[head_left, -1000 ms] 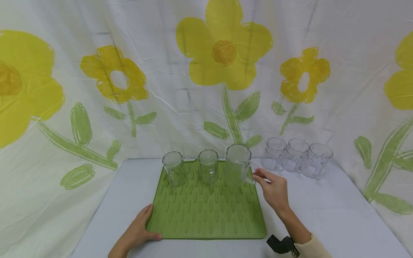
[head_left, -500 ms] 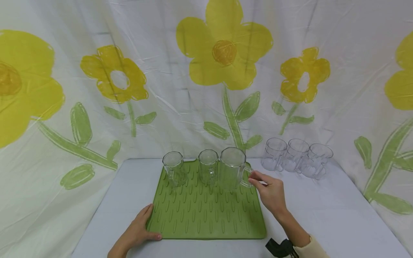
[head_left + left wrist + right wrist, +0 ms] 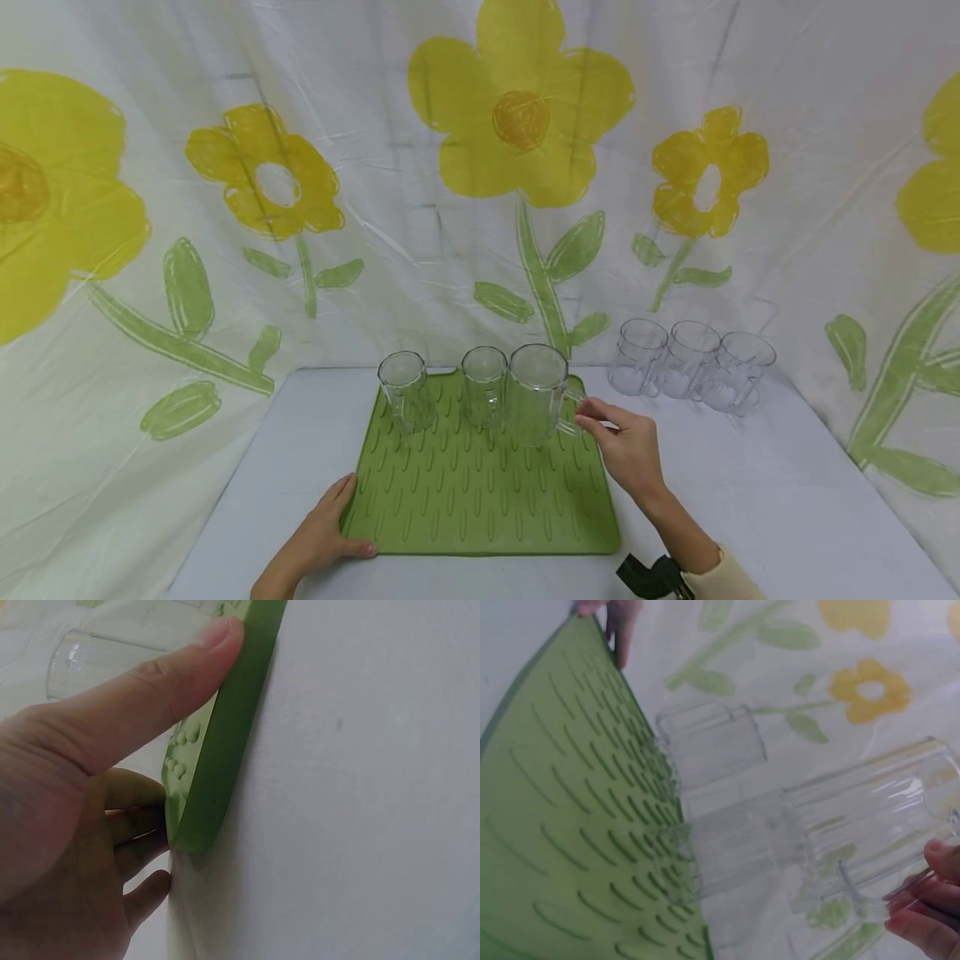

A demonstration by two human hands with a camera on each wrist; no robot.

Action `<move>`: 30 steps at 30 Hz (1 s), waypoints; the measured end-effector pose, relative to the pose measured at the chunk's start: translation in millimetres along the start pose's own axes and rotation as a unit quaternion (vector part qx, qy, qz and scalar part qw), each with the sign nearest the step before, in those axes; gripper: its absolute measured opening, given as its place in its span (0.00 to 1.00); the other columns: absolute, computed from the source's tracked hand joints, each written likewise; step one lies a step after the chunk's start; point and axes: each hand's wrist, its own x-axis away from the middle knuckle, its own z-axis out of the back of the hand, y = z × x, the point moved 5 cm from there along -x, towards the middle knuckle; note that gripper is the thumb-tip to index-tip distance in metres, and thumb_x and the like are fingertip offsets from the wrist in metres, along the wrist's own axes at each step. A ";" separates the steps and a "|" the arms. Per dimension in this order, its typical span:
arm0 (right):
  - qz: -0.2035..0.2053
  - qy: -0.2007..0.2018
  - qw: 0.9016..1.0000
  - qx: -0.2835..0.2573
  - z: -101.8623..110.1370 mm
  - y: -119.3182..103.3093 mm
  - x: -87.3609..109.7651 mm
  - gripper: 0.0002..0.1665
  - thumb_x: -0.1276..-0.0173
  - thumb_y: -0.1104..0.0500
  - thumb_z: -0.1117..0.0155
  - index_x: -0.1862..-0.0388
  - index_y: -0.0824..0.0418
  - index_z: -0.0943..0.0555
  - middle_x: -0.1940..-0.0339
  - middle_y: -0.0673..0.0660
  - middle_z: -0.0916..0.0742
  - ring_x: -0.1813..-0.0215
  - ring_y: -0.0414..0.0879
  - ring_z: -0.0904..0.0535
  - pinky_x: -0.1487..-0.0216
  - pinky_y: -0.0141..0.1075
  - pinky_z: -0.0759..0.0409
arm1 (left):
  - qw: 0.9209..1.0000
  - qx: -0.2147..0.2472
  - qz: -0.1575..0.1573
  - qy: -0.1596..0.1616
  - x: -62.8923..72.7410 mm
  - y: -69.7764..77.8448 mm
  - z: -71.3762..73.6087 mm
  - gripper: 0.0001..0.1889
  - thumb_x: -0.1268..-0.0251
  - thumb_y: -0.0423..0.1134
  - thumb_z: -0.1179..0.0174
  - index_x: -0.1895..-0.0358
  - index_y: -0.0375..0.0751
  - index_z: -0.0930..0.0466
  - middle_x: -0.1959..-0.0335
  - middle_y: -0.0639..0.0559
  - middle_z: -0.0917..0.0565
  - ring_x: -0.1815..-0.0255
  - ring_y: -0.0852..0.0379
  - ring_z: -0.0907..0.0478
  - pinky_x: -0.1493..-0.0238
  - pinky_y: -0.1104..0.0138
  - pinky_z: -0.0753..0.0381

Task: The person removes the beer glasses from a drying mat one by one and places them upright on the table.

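In the head view, my right hand point(image 3: 626, 437) pinches the handle of a clear glass mug point(image 3: 537, 396). That mug is upright, held over the back right part of a green ribbed drying mat point(image 3: 487, 508); in the right wrist view it sits higher off the mat than its neighbours. To its left stand two more glass mugs, the nearer one point(image 3: 484, 387) close beside it and the other point(image 3: 405, 392) toward the mat's back left. My left hand point(image 3: 82, 795) holds the mat's front left corner, thumb on the front edge and fingers along the left side.
Three more clear glass mugs point(image 3: 678, 362) stand in a row on the white table point(image 3: 750, 500) at the back right, off the mat. Behind the table hangs a white curtain point(image 3: 420, 283) printed with yellow flowers.
My right hand has moved the mug left and slightly down, closer to the middle mug. Its motion has slowed in the last half second. My left hand stays at the mat's corner.
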 end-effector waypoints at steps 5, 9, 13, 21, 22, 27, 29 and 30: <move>0.008 -0.002 1.000 0.007 -0.6 0.1 0.2 0.11 0.45 0.72 0.29 0.61 0.67 0.12 0.67 0.60 0.09 0.64 0.37 0.13 0.63 0.17 0.18 | 1.000 0.001 0.001 -0.002 -0.2 -0.3 -0.5 0.67 0.68 0.53 0.20 0.26 0.23 0.52 0.26 0.25 0.46 0.26 0.25 0.48 0.30 0.36 0.40; 0.013 -0.005 1.000 0.013 -0.5 -0.5 -0.4 0.12 0.46 0.73 0.28 0.60 0.67 0.12 0.67 0.59 0.09 0.64 0.44 0.12 0.62 0.17 0.18 | 1.000 0.006 0.002 -0.002 0.0 -0.1 -0.4 0.67 0.68 0.53 0.20 0.26 0.23 0.52 0.25 0.25 0.47 0.26 0.25 0.48 0.30 0.36 0.40; 0.024 -0.007 1.000 0.017 0.0 -1.7 -0.7 0.13 0.46 0.73 0.28 0.60 0.68 0.12 0.67 0.60 0.09 0.64 0.48 0.11 0.62 0.17 0.18 | 1.000 0.009 0.001 -0.002 0.1 0.0 -0.3 0.67 0.68 0.52 0.20 0.26 0.24 0.53 0.25 0.25 0.47 0.26 0.25 0.48 0.30 0.36 0.41; 0.053 -0.001 0.998 0.015 0.0 -3.8 -1.1 0.15 0.49 0.76 0.29 0.61 0.70 0.13 0.67 0.61 0.09 0.65 0.50 0.11 0.62 0.18 0.18 | 1.000 0.015 0.006 -0.006 -0.3 -0.2 -0.3 0.67 0.68 0.52 0.20 0.26 0.23 0.53 0.25 0.25 0.48 0.26 0.25 0.49 0.30 0.36 0.41; 0.055 -0.001 0.998 0.014 -0.1 -3.5 -1.1 0.15 0.49 0.76 0.29 0.61 0.70 0.13 0.67 0.61 0.09 0.65 0.50 0.11 0.62 0.18 0.18 | 1.000 0.016 0.006 -0.007 -0.4 -0.3 -0.3 0.67 0.68 0.52 0.20 0.26 0.23 0.53 0.25 0.25 0.48 0.26 0.25 0.49 0.30 0.36 0.41; 0.066 0.000 0.998 0.015 0.1 -1.5 -1.5 0.14 0.49 0.76 0.28 0.61 0.69 0.13 0.68 0.60 0.09 0.65 0.51 0.11 0.62 0.18 0.18 | 1.000 0.016 0.008 -0.007 -0.5 -1.1 -0.7 0.67 0.68 0.52 0.20 0.26 0.23 0.53 0.25 0.25 0.48 0.26 0.25 0.49 0.30 0.36 0.40; 0.073 0.001 0.997 0.017 0.4 -1.2 -2.0 0.14 0.49 0.75 0.28 0.61 0.70 0.13 0.68 0.60 0.09 0.66 0.51 0.11 0.62 0.18 0.18 | 1.000 0.015 0.009 -0.007 -0.4 -1.1 -0.6 0.67 0.68 0.52 0.19 0.26 0.23 0.53 0.25 0.25 0.47 0.26 0.25 0.49 0.30 0.36 0.40; 0.075 0.001 0.997 0.018 0.4 -1.1 -2.3 0.14 0.50 0.76 0.28 0.61 0.70 0.13 0.68 0.60 0.09 0.66 0.50 0.11 0.62 0.18 0.18 | 1.000 0.015 0.009 -0.007 -0.4 -1.1 -0.6 0.67 0.68 0.52 0.19 0.26 0.23 0.53 0.26 0.25 0.47 0.26 0.25 0.49 0.30 0.36 0.39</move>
